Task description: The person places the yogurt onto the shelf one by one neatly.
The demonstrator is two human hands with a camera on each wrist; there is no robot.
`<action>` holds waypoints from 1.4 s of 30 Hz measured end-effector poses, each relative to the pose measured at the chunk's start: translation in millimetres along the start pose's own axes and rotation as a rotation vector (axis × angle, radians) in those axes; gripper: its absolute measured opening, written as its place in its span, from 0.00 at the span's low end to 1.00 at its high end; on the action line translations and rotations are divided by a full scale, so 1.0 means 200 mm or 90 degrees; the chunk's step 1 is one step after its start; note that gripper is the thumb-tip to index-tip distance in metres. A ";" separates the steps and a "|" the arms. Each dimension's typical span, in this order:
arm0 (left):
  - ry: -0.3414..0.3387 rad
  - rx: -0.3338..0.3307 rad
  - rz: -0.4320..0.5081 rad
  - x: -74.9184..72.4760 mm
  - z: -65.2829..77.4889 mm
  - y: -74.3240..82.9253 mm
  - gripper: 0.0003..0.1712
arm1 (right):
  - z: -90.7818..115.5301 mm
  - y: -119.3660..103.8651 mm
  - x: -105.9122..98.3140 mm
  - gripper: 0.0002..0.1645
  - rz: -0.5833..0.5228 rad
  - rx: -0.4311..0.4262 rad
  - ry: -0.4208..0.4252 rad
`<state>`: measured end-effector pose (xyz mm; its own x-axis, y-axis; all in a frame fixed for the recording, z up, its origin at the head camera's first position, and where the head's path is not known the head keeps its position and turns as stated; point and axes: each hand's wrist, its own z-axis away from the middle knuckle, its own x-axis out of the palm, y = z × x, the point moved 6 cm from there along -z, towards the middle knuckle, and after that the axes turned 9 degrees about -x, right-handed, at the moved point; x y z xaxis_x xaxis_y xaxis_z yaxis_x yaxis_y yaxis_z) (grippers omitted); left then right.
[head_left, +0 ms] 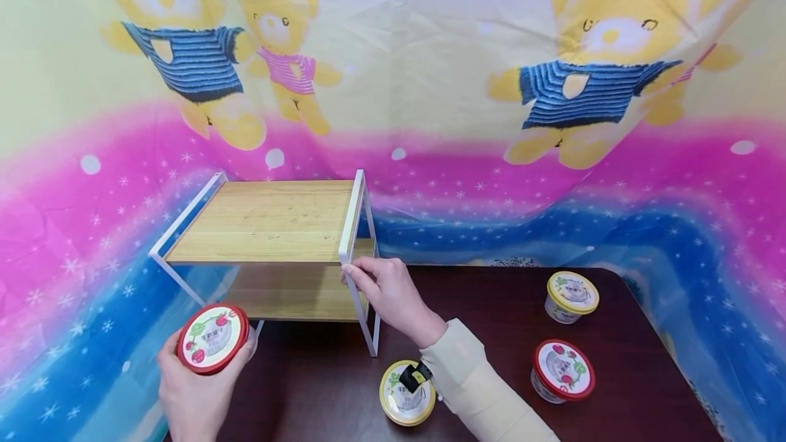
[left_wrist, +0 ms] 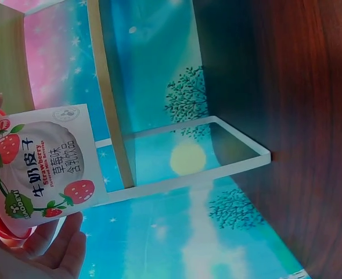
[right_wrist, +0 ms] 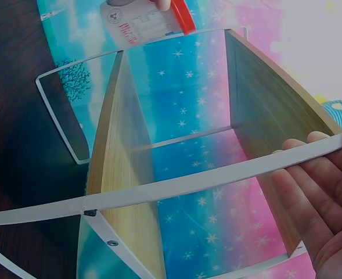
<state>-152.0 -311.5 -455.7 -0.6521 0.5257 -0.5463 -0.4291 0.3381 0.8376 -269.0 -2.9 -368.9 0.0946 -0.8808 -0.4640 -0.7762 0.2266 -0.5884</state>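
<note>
My left hand (head_left: 199, 394) grips a red-lidded tub (head_left: 213, 338) of strawberry milk drink, held up at the front left of a two-tier shelf (head_left: 270, 220). In the left wrist view the tub's strawberry-printed side (left_wrist: 43, 168) shows, with fingers under and around it. The shelf has wooden boards and a white metal frame. My right hand (head_left: 393, 292) holds the shelf's front right upright just below the top corner. The right wrist view shows its fingers (right_wrist: 316, 174) curled behind the white frame bar (right_wrist: 217, 180), thumb at the front.
On the dark brown table (head_left: 485, 360) a yellow-lidded tub (head_left: 407, 393) stands beneath the right wrist, partly covered by a black strap. Farther right stand another yellow-lidded tub (head_left: 572, 293) and a red-lidded tub (head_left: 561, 370). A bear-printed cloth (head_left: 442, 108) hangs behind the table.
</note>
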 end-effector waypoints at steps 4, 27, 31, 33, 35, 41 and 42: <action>-0.004 -0.003 0.001 -0.01 -0.01 0.01 0.71 | 0.00 0.00 0.00 0.19 0.001 0.006 0.001; 0.044 0.021 0.045 -0.12 -0.04 0.13 0.61 | 0.00 -0.01 0.00 0.17 -0.007 0.000 0.006; 0.067 0.035 0.061 -0.15 -0.04 0.16 0.59 | 0.00 -0.01 0.00 0.17 -0.010 0.002 0.006; 0.077 0.043 0.066 -0.16 -0.04 0.18 0.58 | 0.00 0.00 0.00 0.16 -0.011 0.003 0.006; 0.084 0.050 0.071 -0.17 -0.04 0.19 0.58 | 0.00 0.00 0.00 0.16 -0.011 0.003 0.005; 0.098 0.072 0.076 -0.19 -0.02 0.22 0.56 | 0.00 -0.01 0.00 0.17 -0.009 0.004 -0.002; 0.100 0.075 0.078 -0.20 -0.02 0.23 0.55 | 0.00 -0.01 0.00 0.18 -0.008 0.004 -0.003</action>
<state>-148.9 -320.5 -396.6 -0.7879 0.4444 -0.4262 -0.2699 0.3728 0.8878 -268.6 -2.9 -367.6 0.1075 -0.8817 -0.4593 -0.7711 0.2177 -0.5984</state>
